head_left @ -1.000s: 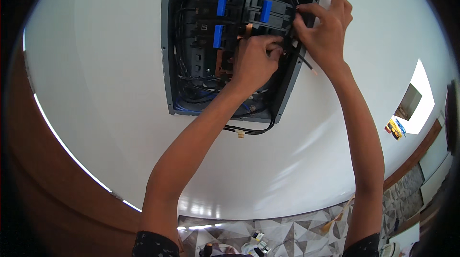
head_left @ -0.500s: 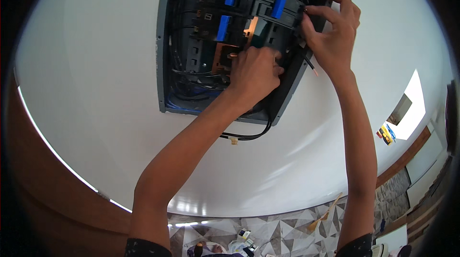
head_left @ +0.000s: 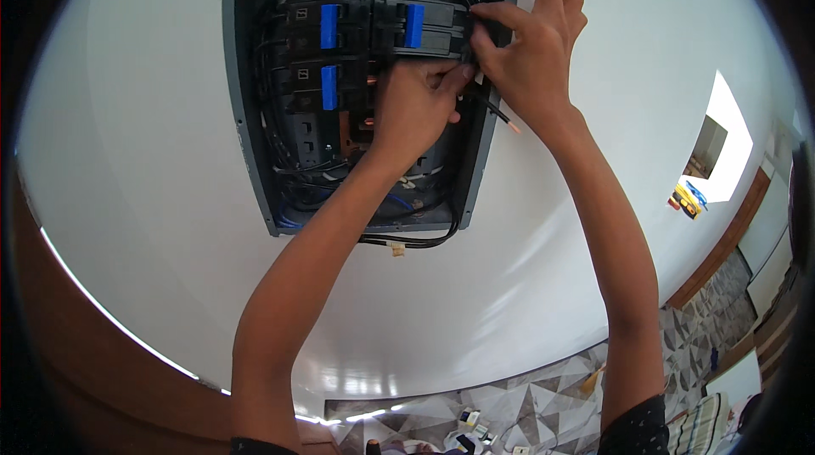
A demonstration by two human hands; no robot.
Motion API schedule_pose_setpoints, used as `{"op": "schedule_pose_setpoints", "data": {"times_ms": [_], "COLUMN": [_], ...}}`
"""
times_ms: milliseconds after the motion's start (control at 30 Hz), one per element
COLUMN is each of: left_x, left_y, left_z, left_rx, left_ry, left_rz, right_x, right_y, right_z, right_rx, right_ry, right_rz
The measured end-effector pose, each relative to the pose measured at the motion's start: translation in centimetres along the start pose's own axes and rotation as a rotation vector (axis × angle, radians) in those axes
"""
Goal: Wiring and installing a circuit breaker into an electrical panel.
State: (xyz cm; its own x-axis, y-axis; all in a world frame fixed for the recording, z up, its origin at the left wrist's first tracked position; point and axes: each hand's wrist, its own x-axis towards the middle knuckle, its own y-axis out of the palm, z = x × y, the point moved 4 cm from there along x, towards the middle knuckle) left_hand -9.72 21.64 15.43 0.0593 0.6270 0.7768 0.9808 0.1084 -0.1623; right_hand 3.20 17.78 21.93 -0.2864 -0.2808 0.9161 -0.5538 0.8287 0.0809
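Observation:
An open grey electrical panel box (head_left: 233,90) is set in the white wall. It holds black circuit breakers with blue levers, two in the left column and one breaker (head_left: 437,26) at the upper right. My right hand (head_left: 535,52) has thumb and index finger pinched at this breaker's right end; what lies between the fingertips is too dark to make out. My left hand (head_left: 412,107) is closed just below the same breaker, and whatever it grips is hidden. A black wire (head_left: 497,109) with a bare copper end pokes out over the box's right edge, below my right hand.
Black wires (head_left: 272,124) run down the box's left side. A black cable loop (head_left: 424,243) hangs over its lower edge. On the right, yellow and blue items (head_left: 688,200) sit at a wall opening (head_left: 722,149). Several small things lie on the tiled floor (head_left: 543,370).
The view has shifted, so the box appears farther left and straighter. My left hand has moved up to the right breaker's underside. My right hand remains at that breaker's right end.

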Motion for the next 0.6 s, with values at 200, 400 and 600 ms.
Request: {"op": "schedule_pose_setpoints", "data": {"times_ms": [200,400,600], "left_x": [0.2,0.2,0.5], "left_y": [-0.1,-0.1,-0.2], "left_z": [0.2,-0.2,-0.3], "left_rx": [0.056,0.12,0.165], "left_ry": [0.096,0.089,0.125], "left_rz": [-0.062,-0.007,0.04], "right_x": [1.2,1.3,1.0], "right_y": [-0.4,-0.3,-0.7], "right_z": [1.4,1.5,0.5], "right_rx": [-0.007,-0.013,0.06], "right_ry": [0.074,0.072,0.163], "right_rz": [0.104,0.07,0.093]}}
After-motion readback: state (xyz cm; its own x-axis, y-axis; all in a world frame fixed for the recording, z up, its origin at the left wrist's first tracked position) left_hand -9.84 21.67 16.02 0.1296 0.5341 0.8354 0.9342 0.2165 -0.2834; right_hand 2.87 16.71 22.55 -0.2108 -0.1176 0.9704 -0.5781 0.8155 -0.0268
